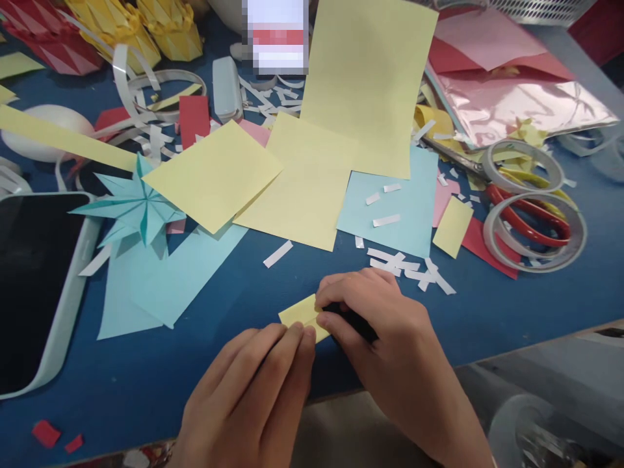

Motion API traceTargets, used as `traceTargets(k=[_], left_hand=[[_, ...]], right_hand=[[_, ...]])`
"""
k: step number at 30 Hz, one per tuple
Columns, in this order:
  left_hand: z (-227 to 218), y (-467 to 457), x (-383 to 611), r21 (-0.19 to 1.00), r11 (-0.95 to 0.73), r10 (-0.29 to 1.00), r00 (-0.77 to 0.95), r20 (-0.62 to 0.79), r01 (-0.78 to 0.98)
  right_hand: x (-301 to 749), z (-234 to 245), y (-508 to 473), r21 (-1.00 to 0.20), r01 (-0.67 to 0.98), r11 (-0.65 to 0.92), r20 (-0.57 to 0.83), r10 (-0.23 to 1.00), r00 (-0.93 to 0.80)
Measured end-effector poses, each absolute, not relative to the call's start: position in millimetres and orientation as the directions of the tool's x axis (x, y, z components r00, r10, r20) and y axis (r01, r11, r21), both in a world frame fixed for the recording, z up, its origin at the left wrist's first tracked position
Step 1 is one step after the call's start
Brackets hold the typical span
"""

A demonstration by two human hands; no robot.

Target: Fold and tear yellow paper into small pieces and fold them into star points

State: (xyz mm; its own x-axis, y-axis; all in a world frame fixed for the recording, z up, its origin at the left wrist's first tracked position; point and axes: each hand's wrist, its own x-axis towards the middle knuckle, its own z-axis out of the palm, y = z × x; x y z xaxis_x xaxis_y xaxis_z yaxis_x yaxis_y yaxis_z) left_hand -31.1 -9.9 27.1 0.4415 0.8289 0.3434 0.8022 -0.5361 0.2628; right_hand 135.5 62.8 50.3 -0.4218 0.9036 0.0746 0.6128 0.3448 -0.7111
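Note:
Near the front edge of the blue table, a small folded piece of yellow paper lies flat. My left hand presses its fingertips down on the paper's near edge, fingers together. My right hand is curled over the paper's right end, fingers pinched against it; most of the paper is hidden under both hands.
Yellow sheets and light blue sheets lie behind the hands, with a teal folded paper star at left. A phone lies far left. Red-handled scissors and tape rolls sit right. White paper strips are scattered about.

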Motion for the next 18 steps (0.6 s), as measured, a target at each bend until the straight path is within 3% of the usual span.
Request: traceTargets(k=[8,14,18], left_hand=[[19,-18,-38,0.134,-0.615,0.773,0.561,0.295,0.777],[22,-14,-32,0.191,-0.561,0.811,0.487,0.325,0.806],[27,-8,-32,0.090,-0.617,0.751,0.550,0.366,0.782]], right_hand=[[138,49,64,-0.711,0.587,0.386,0.100,0.882,-0.460],[139,48,62,-0.701,0.586,0.406,0.119,0.877,-0.466],[139,49,62,-0.696,0.595,0.403,0.095,0.872,-0.480]])
